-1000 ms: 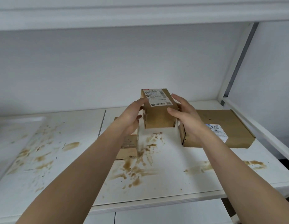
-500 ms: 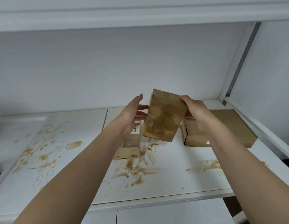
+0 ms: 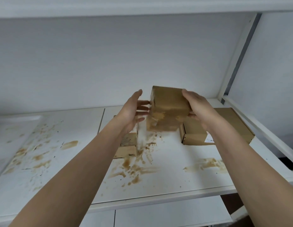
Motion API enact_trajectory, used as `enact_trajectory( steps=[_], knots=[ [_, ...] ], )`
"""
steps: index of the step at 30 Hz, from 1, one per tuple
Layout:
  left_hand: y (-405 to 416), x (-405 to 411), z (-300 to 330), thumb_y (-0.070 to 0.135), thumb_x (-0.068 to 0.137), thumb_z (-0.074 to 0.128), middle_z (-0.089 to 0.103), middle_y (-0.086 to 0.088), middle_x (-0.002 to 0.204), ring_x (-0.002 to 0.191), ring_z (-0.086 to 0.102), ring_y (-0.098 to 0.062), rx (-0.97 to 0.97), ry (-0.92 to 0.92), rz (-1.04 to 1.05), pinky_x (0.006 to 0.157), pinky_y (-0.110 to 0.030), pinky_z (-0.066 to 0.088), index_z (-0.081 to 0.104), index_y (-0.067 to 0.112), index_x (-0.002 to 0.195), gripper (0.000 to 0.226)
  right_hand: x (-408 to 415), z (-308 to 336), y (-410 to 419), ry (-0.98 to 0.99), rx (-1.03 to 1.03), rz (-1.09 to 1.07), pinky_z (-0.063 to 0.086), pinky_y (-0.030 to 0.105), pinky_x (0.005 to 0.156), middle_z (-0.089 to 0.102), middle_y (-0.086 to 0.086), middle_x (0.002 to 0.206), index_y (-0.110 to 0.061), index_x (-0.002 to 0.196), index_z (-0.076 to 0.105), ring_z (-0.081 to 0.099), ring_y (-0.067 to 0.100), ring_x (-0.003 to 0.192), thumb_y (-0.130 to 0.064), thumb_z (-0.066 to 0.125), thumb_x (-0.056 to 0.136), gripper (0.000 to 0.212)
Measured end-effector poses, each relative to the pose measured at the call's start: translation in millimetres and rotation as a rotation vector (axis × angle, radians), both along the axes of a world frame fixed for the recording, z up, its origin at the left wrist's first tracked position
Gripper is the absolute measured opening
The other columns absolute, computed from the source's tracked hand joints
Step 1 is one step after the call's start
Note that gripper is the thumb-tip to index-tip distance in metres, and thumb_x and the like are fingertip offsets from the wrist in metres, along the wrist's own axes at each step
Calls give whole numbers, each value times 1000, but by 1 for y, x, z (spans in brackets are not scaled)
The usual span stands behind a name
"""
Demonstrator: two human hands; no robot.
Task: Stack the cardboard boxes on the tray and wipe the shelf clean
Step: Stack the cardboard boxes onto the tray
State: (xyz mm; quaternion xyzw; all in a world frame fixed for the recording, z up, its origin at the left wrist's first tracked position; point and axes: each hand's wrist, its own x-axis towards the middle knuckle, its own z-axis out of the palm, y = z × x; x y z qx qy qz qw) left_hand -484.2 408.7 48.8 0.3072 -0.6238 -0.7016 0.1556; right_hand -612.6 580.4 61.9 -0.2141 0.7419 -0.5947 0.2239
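A small cardboard box (image 3: 167, 110) hangs in the air above the white shelf (image 3: 172, 174), tilted, its stained underside facing me. My right hand (image 3: 197, 107) grips its right side. My left hand (image 3: 134, 110) is spread just left of the box, fingers apart, fingertips at or near its edge. A second small box (image 3: 127, 146) lies on the shelf under my left wrist, partly hidden. A flat wide box (image 3: 224, 128) rests at the right behind my right hand. A white tray (image 3: 14, 125) sits at the far left.
Brown smears cover the shelf: a patch at the centre front (image 3: 134, 167), one at the right (image 3: 208, 164) and a scatter at the left (image 3: 37, 153). An upper shelf board runs overhead. A white upright post (image 3: 237, 53) and side rail bound the right end.
The box has been lifted off the shelf and tipped from label-up to its stained bottom facing me. My left hand has come off it and spread open; my right hand keeps hold.
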Motion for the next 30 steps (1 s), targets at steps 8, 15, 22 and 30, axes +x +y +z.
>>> enact_trajectory(
  steps=[8, 15, 22, 30],
  knots=[
    [29, -3, -35, 62, 89, 41, 67, -11, 110, 91, 63, -32, 69, -142, -40, 98, -45, 47, 66, 6, 97, 62, 4, -60, 9, 95, 253, 37, 57, 47, 86, 64, -5, 111, -31, 110, 70, 64, 18, 100, -32, 63, 92, 20],
    [40, -7, -30, 55, 93, 40, 60, -6, 88, 74, 57, -24, -30, -306, -127, 72, -35, 48, 56, 11, 86, 48, 7, -55, 12, -19, 375, 149, 60, 43, 78, 64, 2, 108, -24, 133, 53, 69, 23, 91, -17, 73, 86, 52],
    [45, -8, -59, 29, 95, 54, 69, -4, 89, 81, 64, -23, -120, -431, -265, 76, -39, 55, 62, 10, 102, 21, 19, -59, 16, -21, 559, 275, 59, 38, 78, 54, 8, 125, -23, 141, 47, 67, 29, 89, -2, 80, 75, 77],
    [49, 0, -57, 12, 96, 54, 67, -7, 92, 78, 62, -19, -231, -497, -324, 74, -36, 53, 48, 18, 82, 16, 30, -48, 11, 101, 750, 341, 59, 36, 80, 57, 6, 126, -20, 144, 42, 72, 31, 85, -13, 77, 81, 72]
  ],
)
